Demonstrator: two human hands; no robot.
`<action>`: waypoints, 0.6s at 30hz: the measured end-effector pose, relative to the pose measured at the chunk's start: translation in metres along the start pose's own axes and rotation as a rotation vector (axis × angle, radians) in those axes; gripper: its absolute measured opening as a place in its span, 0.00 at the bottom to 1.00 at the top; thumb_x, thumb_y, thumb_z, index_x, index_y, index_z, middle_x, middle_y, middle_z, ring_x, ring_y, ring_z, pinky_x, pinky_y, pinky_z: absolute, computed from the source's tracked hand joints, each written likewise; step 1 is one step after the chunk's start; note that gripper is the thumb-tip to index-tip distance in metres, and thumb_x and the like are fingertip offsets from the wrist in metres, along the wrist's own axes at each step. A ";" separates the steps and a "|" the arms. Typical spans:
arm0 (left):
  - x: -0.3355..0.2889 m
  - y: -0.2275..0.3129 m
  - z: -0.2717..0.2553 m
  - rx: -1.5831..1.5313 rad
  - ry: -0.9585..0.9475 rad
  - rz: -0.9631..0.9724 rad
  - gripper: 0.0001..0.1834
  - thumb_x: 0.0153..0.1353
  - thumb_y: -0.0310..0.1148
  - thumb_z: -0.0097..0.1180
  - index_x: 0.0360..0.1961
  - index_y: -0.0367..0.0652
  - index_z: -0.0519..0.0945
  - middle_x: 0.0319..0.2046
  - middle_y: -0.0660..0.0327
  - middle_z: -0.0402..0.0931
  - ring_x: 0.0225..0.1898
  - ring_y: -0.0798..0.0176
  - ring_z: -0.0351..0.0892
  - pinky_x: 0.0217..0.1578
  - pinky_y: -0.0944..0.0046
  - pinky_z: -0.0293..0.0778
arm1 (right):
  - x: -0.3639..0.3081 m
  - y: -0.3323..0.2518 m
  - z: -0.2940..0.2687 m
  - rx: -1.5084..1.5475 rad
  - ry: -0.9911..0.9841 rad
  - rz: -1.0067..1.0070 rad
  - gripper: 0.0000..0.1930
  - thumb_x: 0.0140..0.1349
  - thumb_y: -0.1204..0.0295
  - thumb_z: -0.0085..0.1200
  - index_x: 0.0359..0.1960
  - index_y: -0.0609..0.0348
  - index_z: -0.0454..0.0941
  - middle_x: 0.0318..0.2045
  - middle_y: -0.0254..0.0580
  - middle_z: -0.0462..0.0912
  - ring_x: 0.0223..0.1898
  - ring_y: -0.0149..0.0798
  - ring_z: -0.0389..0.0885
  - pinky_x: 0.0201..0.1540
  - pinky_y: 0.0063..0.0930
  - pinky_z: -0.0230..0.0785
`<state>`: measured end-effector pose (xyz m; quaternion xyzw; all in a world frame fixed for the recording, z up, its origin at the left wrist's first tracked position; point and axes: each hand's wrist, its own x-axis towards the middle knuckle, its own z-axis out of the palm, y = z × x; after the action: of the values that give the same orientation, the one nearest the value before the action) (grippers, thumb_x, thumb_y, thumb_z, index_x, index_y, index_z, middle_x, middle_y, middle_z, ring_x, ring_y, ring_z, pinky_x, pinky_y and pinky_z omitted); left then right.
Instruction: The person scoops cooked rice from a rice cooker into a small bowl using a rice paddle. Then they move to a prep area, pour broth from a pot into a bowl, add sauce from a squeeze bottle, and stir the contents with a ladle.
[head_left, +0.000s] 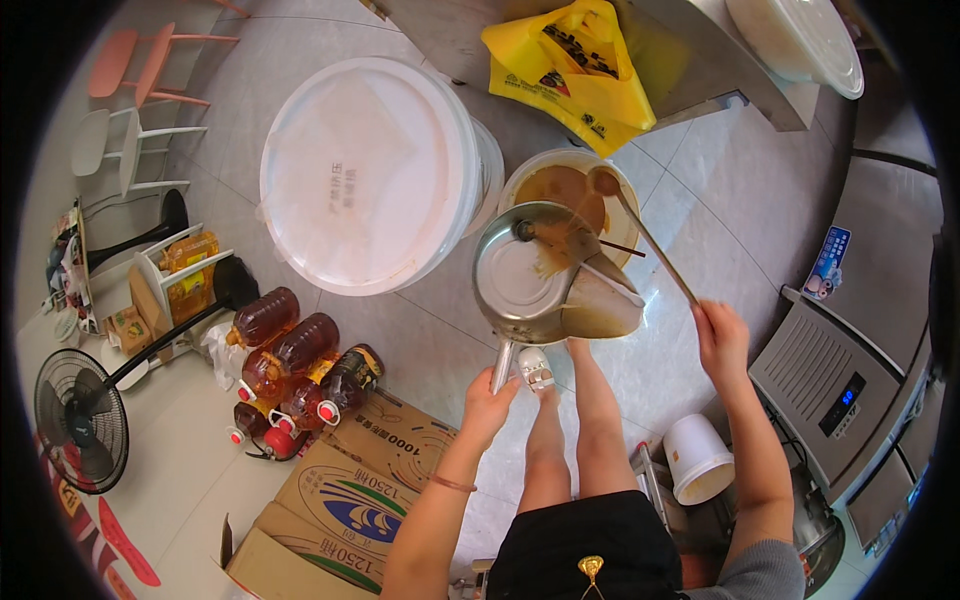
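Observation:
My left hand is closed around the handle of a shiny metal saucepan with a wide pouring spout. The pan is held over the near part of a white bucket and hides some of it. Brown liquid stands in the bucket, and brown residue streaks the inside of the pan. In my right hand is the long handle of a ladle, its brown-coated bowl above the bucket's right side. A thin dark stick pokes out beside the spout.
A large lidded white tub stands left of the bucket. Beyond it, a yellow plastic bag hangs by a metal counter. Bottles of dark liquid, flattened cardboard and a fan lie left. A small white bucket and metal appliance are right.

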<state>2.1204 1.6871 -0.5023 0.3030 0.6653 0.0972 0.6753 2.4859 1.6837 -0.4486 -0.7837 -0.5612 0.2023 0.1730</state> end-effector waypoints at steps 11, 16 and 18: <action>-0.024 -0.010 -0.014 -0.135 0.121 -0.193 0.11 0.66 0.30 0.59 0.46 0.37 0.75 0.17 0.73 0.63 0.12 0.79 0.56 0.11 0.73 0.52 | 0.163 0.054 0.249 -0.425 -0.430 0.130 0.10 0.65 0.66 0.51 0.34 0.55 0.83 0.34 0.53 0.85 0.37 0.54 0.85 0.38 0.47 0.76; -0.025 -0.014 -0.012 -0.180 0.131 -0.215 0.10 0.66 0.30 0.58 0.46 0.38 0.76 0.17 0.73 0.65 0.13 0.79 0.57 0.13 0.73 0.54 | 0.129 0.065 0.219 -0.092 -0.381 0.219 0.13 0.65 0.64 0.51 0.34 0.60 0.84 0.32 0.53 0.85 0.34 0.53 0.84 0.35 0.45 0.74; -0.022 -0.012 -0.010 -0.196 0.132 -0.202 0.10 0.66 0.30 0.58 0.45 0.39 0.76 0.18 0.73 0.65 0.13 0.79 0.57 0.13 0.73 0.53 | 0.104 0.067 0.178 0.124 -0.318 0.179 0.13 0.65 0.65 0.52 0.33 0.62 0.83 0.30 0.56 0.83 0.32 0.55 0.83 0.34 0.44 0.72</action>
<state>2.1051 1.6684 -0.4897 0.1600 0.7228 0.1131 0.6627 2.4787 1.7694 -0.6479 -0.7764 -0.4962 0.3723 0.1114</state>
